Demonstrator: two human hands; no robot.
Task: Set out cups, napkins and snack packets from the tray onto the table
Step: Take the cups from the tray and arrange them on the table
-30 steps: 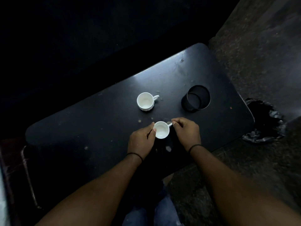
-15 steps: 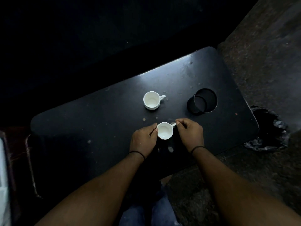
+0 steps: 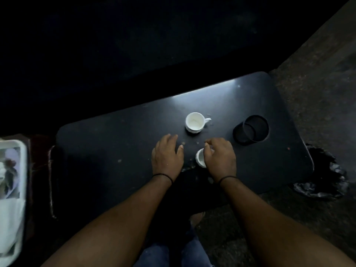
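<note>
Two white cups stand on the black table [image 3: 119, 135]. The far cup [image 3: 195, 122] sits upright and untouched, its handle pointing right. The near cup [image 3: 200, 158] stands by the table's front edge. My right hand [image 3: 221, 159] lies over its right side and handle with the fingers loosely curled. Whether it still grips the handle is hidden. My left hand [image 3: 167, 156] hovers just left of that cup with the fingers spread, holding nothing. A white tray [image 3: 22, 170] at the far left edge holds blurred white and dark items.
A black cylindrical holder [image 3: 250, 130] stands on the table to the right of the cups. A crumpled black plastic bag [image 3: 323, 182] lies on the rough floor by the table's right corner. Small crumbs dot the tabletop. The background is dark.
My left hand has let go of the near cup and moved left, fingers spread. My right hand has shifted over the cup. The view turned left, bringing the tray into sight.
</note>
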